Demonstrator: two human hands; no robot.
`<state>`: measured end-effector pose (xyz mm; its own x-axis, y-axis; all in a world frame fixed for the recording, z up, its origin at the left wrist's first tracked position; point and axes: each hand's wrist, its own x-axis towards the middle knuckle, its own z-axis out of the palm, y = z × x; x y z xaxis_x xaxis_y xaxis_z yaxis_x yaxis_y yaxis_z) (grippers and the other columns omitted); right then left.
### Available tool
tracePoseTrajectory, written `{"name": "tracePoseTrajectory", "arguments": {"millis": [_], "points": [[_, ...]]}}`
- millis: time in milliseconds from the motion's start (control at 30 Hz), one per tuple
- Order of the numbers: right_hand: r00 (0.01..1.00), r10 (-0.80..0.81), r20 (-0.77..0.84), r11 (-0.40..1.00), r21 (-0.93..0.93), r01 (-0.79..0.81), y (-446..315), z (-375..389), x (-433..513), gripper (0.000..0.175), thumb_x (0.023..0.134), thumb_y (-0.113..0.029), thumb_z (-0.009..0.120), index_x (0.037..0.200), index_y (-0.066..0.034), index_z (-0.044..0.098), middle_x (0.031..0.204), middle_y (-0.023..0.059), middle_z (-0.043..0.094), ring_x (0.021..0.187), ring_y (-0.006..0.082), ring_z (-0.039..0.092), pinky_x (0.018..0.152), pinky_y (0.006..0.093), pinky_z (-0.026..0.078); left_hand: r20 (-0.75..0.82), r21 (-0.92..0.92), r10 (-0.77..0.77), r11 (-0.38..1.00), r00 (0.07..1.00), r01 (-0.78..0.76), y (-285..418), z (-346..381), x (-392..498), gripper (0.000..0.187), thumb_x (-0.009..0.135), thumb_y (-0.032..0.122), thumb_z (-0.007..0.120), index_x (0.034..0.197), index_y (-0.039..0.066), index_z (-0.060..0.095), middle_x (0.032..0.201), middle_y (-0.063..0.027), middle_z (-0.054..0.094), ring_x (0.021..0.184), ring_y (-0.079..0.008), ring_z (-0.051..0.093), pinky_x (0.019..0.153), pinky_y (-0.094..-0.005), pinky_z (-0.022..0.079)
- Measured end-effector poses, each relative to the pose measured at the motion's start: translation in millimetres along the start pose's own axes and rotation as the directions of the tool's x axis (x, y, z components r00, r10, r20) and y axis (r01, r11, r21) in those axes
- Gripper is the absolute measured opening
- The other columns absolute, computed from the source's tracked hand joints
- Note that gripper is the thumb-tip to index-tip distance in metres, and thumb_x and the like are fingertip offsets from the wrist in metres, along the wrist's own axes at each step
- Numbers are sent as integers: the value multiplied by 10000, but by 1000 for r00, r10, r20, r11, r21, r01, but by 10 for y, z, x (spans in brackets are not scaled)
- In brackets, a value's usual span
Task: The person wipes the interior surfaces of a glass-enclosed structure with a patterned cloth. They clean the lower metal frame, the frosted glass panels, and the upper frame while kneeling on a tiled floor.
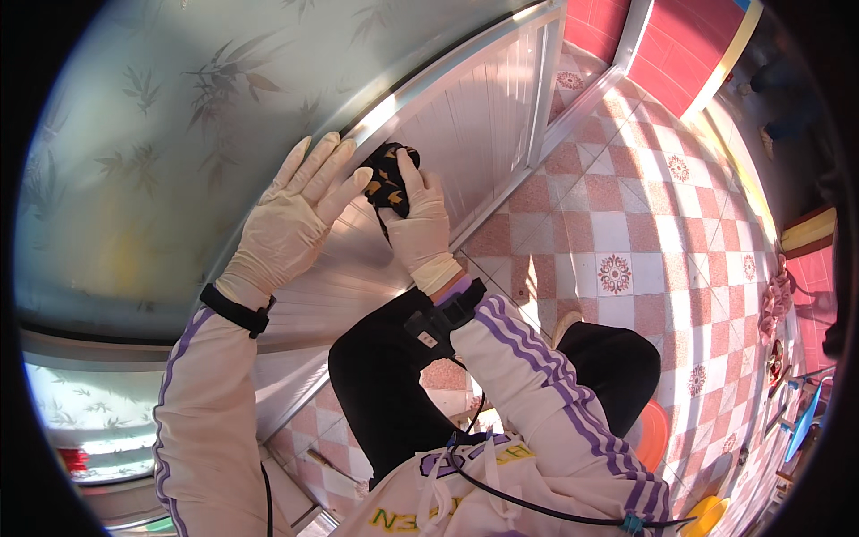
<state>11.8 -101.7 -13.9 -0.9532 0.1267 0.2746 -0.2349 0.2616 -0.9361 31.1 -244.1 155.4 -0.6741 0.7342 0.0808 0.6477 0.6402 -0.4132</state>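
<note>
My left hand [282, 225], in a pale rubber glove, lies with spread fingers over the metal rail at the lower edge of a frosted glass pane [161, 161] patterned with leaves. It holds nothing. Beside it on the right, my right hand [419, 225], also gloved, grips a bunched black cloth [389, 181] with yellow-orange figures. The cloth is against the ribbed white lower panel [470, 121] of the door or partition, close under the rail [396, 101]. The far side of the cloth is partly hidden by my fingers.
Checkered pink and white floor tiles [614, 272] spread to the right. An orange-red basin [652, 436] stands beside my leg, a yellow container [704, 515] lower down. A thin tool with a handle [325, 460] lies on the floor. Feet of another person [766, 141] show at upper right.
</note>
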Motion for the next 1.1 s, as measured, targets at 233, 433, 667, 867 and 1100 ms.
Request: {"name": "tracePoseTrajectory", "arguments": {"millis": [233, 433, 667, 867, 1100], "points": [[999, -13, 52, 989, -148, 21, -143, 90, -7, 922, 687, -30, 765, 1511, -229, 402, 1249, 161, 479, 1089, 349, 576, 910, 396, 518, 31, 21, -15, 1000, 999, 14, 4, 18, 10, 602, 860, 10, 586, 1433, 146, 465, 1550, -142, 377, 1457, -317, 323, 1211, -494, 233], [999, -3, 54, 998, -69, 6, 707, 325, -243, 885, 713, -60, 759, 1501, -272, 416, 1321, 177, 471, 1157, 366, 535, 974, 404, 487, 36, -11, -15, 1000, 999, 15, -11, 31, -38, 650, 835, -9, 581, 1445, 180, 461, 1554, -141, 370, 1457, -314, 326, 1210, -496, 237], [643, 754, 138, 657, -194, -728, 1918, 312, -508, 684, 816, -167, 693, 1465, -241, 485, 1299, 204, 587, 1151, 375, 601, 974, 402, 493, 64, 20, -21, 1000, 998, 20, 6, 4, -15, 680, 801, -10, 570, 1449, 161, 456, 1561, -137, 358, 1466, -299, 312, 1218, -482, 230], [638, 767, 65, 594, 305, -744, 1693, 235, 63, 639, 824, -168, 683, 1439, -135, 514, 1231, 195, 659, 1084, 313, 664, 922, 370, 512, 30, 41, -11, 999, 1000, 9, 14, 16, 1, 655, 816, -5, 558, 1445, 151, 457, 1562, -140, 355, 1465, -304, 311, 1222, -475, 226], [982, 113, -152, 962, 263, -70, 33, 40, 331, 628, 819, -101, 730, 1410, -58, 522, 1193, 191, 622, 1139, 317, 601, 978, 366, 471, 16, 23, -10, 1000, 1000, 9, 11, 47, -29, 630, 833, 23, 595, 1439, 133, 461, 1554, -149, 367, 1462, -326, 315, 1214, -497, 226]]}}
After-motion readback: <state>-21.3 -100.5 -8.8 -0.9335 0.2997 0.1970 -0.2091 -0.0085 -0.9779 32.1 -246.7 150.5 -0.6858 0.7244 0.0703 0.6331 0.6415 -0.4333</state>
